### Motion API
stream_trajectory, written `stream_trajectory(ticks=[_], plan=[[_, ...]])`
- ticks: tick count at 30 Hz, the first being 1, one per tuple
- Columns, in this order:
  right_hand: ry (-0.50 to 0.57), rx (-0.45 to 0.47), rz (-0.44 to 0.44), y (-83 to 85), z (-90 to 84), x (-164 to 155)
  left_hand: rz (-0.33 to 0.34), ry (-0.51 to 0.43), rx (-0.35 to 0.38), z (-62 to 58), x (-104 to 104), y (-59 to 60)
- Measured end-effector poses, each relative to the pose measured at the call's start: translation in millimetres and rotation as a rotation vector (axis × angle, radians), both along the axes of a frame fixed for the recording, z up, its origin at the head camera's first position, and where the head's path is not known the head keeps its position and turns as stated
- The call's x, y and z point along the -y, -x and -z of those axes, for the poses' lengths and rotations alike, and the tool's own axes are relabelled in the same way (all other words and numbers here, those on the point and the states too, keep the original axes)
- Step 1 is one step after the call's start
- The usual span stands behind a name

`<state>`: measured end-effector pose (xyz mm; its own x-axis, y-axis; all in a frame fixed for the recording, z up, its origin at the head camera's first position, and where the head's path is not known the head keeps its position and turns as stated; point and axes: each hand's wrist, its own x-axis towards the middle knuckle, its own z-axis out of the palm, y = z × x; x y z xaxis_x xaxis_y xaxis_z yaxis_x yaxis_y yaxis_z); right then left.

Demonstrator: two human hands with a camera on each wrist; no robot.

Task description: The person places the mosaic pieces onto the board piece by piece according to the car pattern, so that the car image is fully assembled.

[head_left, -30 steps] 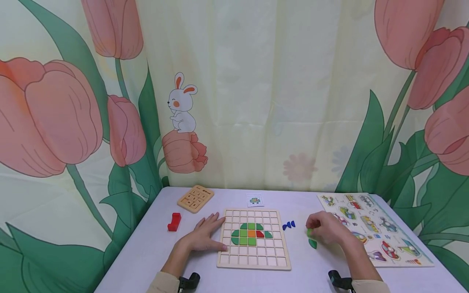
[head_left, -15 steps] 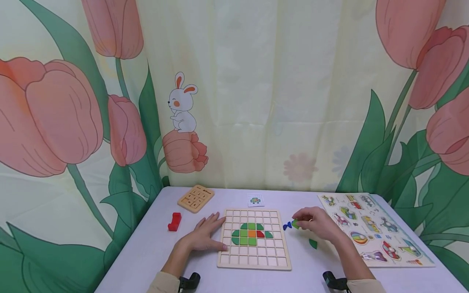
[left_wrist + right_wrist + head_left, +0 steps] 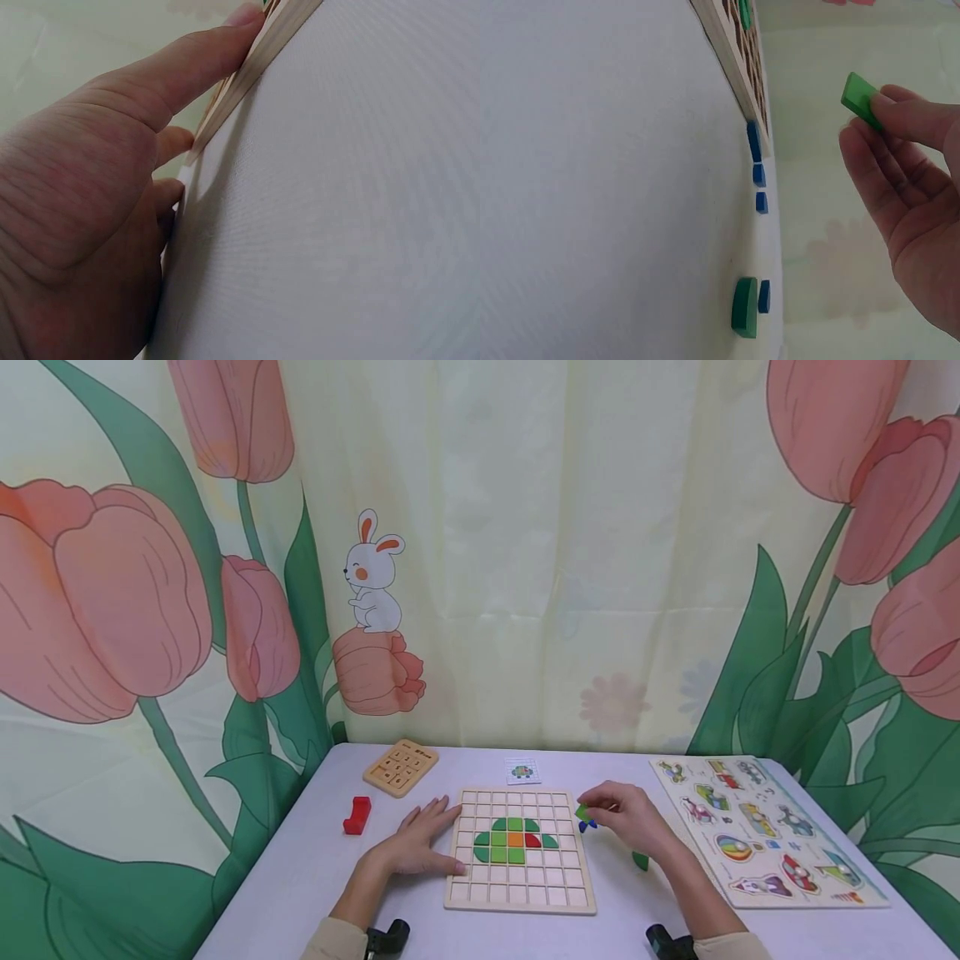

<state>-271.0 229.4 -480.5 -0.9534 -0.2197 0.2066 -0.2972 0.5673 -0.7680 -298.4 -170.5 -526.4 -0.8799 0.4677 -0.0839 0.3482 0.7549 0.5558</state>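
The right hand's fingers (image 3: pixel 900 120) pinch a green square tile (image 3: pixel 861 100) by its edges, leaving its flat face free, and hold it in the air just off the right edge of the wooden grid board (image 3: pixel 520 893). The left hand (image 3: pixel 416 847) lies flat with straight fingers against the board's left edge, seemingly bracing it. On the board sits a partly built green, orange and red figure (image 3: pixel 514 841). Blue pieces (image 3: pixel 756 169) and a green half-round (image 3: pixel 744 307) wait on the white surface (image 3: pixel 300 877) within reach. A small pattern card (image 3: pixel 522 770) lies behind the board.
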Motion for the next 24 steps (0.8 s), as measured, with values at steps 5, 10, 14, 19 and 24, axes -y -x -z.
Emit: stream_trajectory(ticks=[5, 10, 14, 19, 24], plan=[[-0.019, -0.001, -0.047, -0.7, 2.0, 15.2, 0.004, 0.004, -0.002, -0.1, -0.5, 0.5], [-0.033, -0.023, -0.099, 1.4, 0.9, 27.8, 0.002, 0.003, -0.001, 0.1, -0.4, 1.0], [-0.048, -0.023, -0.136, 4.9, 0.7, 37.5, 0.001, 0.004, -0.001, 1.2, 0.2, 0.8], [-0.089, 0.024, -0.158, 10.3, 0.1, 49.5, 0.002, 0.001, 0.002, 1.7, 0.4, 1.0], [-0.092, 0.086, -0.177, 10.9, 0.3, 59.6, 0.008, 0.001, 0.001, 0.6, 0.3, 2.3]])
